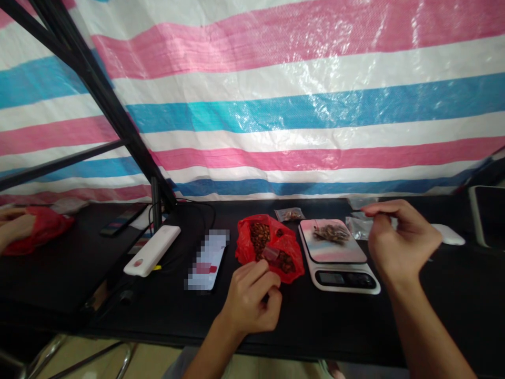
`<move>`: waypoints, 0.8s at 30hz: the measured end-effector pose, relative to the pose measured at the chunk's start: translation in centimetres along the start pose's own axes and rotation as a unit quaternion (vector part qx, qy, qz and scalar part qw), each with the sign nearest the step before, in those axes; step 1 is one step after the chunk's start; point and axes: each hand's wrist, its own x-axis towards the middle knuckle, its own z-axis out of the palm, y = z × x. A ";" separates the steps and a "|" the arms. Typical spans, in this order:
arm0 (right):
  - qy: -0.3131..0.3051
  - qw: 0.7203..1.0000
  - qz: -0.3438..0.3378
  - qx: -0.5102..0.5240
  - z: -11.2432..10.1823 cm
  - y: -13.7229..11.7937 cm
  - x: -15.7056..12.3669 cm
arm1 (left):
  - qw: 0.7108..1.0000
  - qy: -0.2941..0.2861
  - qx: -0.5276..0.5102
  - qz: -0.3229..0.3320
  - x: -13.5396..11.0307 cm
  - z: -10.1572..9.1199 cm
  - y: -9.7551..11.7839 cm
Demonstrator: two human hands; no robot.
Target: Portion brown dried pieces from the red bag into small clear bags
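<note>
My left hand (254,297) is closed, its fingers curled at the near edge of a red plastic bag (244,247). The bag lies open with small brown dried pieces (260,237) inside. A small clear plastic piece (271,253) shows just past my fingertips; whether they hold it I cannot tell. My right hand (404,239) is raised beside the white digital scale (321,281), thumb and forefinger pinched together. Anything between them is too small to make out. On the scale's plate lies a clear packet of brownish pieces (331,233).
Behind the red bag lies a small filled packet (290,214). Clear bags (359,227) lie right of the scale. A phone (207,260) and white power bank (152,251) are at left. Further left, another person's hand (18,229) touches a red bag (45,229). A striped sheet (276,116) hangs behind.
</note>
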 end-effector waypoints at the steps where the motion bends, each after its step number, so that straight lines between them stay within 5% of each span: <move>1: 0.003 1.000 0.009 0.000 0.0 0.1 0.1 | 1.000 -0.003 0.001 0.004 0.0 0.1 0.1; 8: 0.055 0.996 0.070 0.018 -0.2 1.4 0.3 | 1.000 0.008 0.007 0.006 0.4 0.4 0.1; 13: 0.020 0.995 0.096 0.003 -0.5 2.1 0.3 | 1.000 0.011 -0.007 0.019 0.4 0.6 0.2; 20: -0.237 0.969 0.017 -0.067 -0.4 4.3 0.3 | 0.999 0.015 -0.010 0.035 0.5 0.9 0.3; 24: -0.319 0.936 -0.028 -0.150 0.4 5.3 -1.3 | 1.000 0.006 0.000 0.029 0.6 1.0 0.2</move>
